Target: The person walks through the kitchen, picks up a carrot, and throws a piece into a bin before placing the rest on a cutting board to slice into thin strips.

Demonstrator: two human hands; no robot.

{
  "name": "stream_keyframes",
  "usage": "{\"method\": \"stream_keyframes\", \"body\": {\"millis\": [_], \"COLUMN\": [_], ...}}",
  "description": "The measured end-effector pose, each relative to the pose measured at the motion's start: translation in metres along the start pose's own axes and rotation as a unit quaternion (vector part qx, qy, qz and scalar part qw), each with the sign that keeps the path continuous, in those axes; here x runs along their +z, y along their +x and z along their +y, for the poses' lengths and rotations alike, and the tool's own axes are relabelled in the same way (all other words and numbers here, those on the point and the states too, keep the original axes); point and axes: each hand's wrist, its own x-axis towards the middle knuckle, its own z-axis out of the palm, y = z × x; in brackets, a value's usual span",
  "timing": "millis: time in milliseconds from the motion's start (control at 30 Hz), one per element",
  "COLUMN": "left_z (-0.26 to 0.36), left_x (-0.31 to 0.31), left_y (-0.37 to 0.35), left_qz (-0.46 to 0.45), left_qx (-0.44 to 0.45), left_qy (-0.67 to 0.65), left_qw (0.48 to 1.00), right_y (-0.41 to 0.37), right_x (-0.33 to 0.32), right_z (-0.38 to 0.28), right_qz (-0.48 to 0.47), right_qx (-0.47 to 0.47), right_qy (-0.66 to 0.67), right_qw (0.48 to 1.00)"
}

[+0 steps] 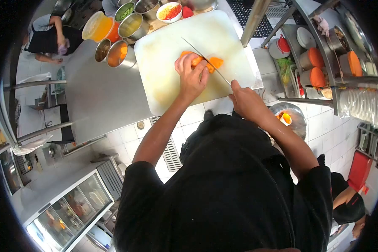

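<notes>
While the left hand (192, 75) presses down on the orange vegetable (215, 63) with its fingers curled over it, the right hand (245, 101) is closed around the handle of a long knife (206, 59), whose thin blade runs slantwise across the vegetable. The handle itself is hidden inside the fist. The vegetable lies in several cut pieces near the middle of a white cutting board (168, 54), and the knife's tip points toward the board's far edge.

The cutting board sits on a grey steel desk (101, 92), overhanging its near edge. Just left of the board stand two steel bowls (117, 53), at least one holding orange contents. Beyond the board's far left corner are more steel bowls (132, 26) and a clear jug of orange liquid (97, 26). At the board's far edge is a white bowl (169, 12) of red and yellow chopped bits.

Below the board's right corner, at floor level, a steel basin (294, 119) holds orange scraps. To the right of the board a metal rack (319, 38) carries orange-lidded containers (316, 59) and a stack of white plates (363, 105). Far left of the board another person (50, 40) in dark clothes bends over, and a second person (348, 206) is low on the right.
</notes>
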Motion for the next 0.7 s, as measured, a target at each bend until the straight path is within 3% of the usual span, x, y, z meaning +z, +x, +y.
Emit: {"method": "stream_keyframes", "body": {"millis": [533,700], "left_z": [0.004,0.007], "left_x": [-0.006,-0.006], "left_y": [-0.001,0.000], "left_qz": [-0.005,-0.001], "left_qx": [-0.011,-0.018], "left_qy": [-0.030,-0.027], "left_qw": [0.999,0.999], "right_y": [0.008,-0.029], "right_x": [-0.002,-0.012], "right_z": [0.003,-0.017], "right_qz": [-0.009,0.013], "right_qx": [0.033,0.031], "right_qy": [-0.012,-0.036], "right_qw": [0.999,0.999]}}
